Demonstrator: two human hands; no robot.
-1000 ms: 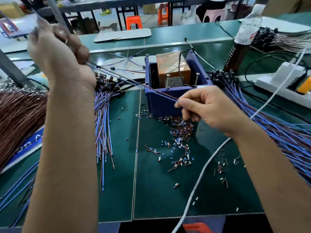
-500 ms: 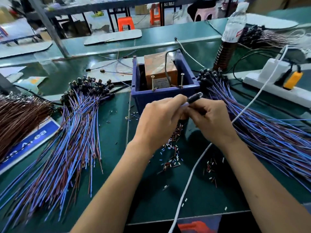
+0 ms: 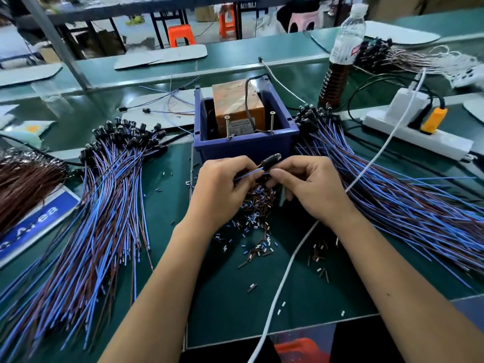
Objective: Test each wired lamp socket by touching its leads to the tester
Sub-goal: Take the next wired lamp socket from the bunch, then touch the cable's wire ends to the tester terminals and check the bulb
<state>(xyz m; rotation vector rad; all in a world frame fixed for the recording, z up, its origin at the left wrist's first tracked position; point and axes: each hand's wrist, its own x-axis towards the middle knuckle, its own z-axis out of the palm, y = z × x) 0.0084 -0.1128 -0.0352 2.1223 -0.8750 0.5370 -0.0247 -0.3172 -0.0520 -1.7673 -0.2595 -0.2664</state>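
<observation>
I now have both hands together just in front of the blue plastic bin (image 3: 245,149) that holds the orange-wrapped tester block with two upright screws (image 3: 237,111). My left hand (image 3: 222,191) pinches the blue and brown leads of one small black lamp socket (image 3: 269,161), and my right hand (image 3: 311,187) pinches the same leads just behind the socket body, which points up toward the bin's front wall. A second ago my left hand was raised high to the left, drawing the wires out taut; half a second ago the two hands had already met here. So this socket is picked and gathered, but its leads are not yet on the screws (I judge the touch comes next). The big fan of wired sockets on my left (image 3: 104,195) and the one on my right (image 3: 392,195) lie on the green tabletop (image 3: 217,310), among cut insulation scraps (image 3: 258,226).
</observation>
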